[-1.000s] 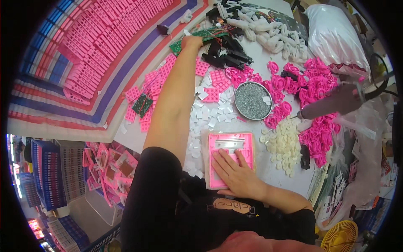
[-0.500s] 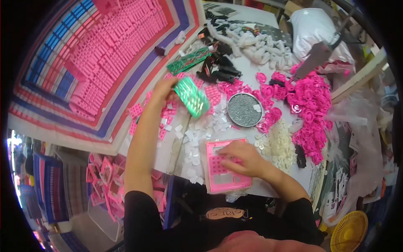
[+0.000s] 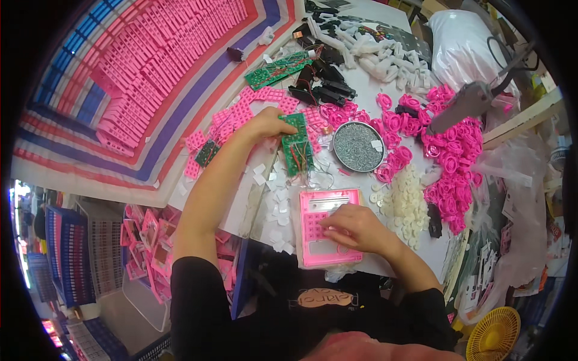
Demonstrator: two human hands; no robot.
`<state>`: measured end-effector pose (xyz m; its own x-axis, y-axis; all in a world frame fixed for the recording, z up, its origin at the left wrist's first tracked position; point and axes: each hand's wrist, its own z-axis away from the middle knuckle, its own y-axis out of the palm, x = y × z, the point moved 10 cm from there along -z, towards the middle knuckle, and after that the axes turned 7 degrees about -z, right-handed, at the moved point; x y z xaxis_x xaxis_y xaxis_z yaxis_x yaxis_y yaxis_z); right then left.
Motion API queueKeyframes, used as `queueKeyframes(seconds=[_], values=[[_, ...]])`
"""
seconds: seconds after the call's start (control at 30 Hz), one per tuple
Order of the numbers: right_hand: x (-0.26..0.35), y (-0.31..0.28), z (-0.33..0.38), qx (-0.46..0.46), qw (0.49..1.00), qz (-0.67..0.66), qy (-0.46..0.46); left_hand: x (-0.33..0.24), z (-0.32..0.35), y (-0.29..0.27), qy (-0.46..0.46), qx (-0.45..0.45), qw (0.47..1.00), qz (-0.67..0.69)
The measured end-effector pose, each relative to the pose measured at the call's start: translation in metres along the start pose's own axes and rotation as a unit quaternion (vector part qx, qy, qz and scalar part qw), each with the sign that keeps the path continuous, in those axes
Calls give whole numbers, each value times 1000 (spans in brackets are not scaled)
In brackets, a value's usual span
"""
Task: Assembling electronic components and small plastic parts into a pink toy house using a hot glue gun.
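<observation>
My left hand (image 3: 268,124) is closed on one end of a green circuit board (image 3: 298,155), which hangs over the table with thin wires trailing from its lower end. Below it, at the near table edge, lies a pink plastic casing (image 3: 312,256) with a pink button pad (image 3: 314,224) set in it. My right hand (image 3: 356,228) rests over the casing's right side, fingers curled, tips at the pad's edge. Whether a small thing is between those fingertips is hidden. Small white squares (image 3: 280,207) lie scattered left of the casing.
A round tin of small metal pieces (image 3: 358,147) stands beyond the casing. Around it are pink rings (image 3: 454,144), cream discs (image 3: 406,204), black parts (image 3: 328,90) and another circuit board (image 3: 280,69). An electric screwdriver (image 3: 463,108) hangs at right. Stacked pink panels (image 3: 162,60) fill the far left.
The left hand has moved right with the circuit board, which was blurred and tilted and now hangs almost straight, nearer the casing. The right hand stays over the casing, its fingers more curled.
</observation>
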<state>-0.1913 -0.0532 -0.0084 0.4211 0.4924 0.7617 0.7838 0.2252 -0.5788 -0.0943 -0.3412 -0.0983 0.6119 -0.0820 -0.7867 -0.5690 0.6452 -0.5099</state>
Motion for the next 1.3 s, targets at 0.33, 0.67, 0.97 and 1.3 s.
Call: queueKeyframes(seconds=[0.33,0.67,0.97,1.3], values=[[8,-9,4,-21,999,10,-23,-51,50,-47,153,-338,863,-342],[-40,-21,-39,-152,835,-510,141,-145,206,-7,409,-416,789,-195],[-47,-23,-54,-213,797,-543,160,-74,235,28,322,-315,876,172],[-55,-39,-37,-270,832,-436,212,-23,219,100,131,-41,913,383]])
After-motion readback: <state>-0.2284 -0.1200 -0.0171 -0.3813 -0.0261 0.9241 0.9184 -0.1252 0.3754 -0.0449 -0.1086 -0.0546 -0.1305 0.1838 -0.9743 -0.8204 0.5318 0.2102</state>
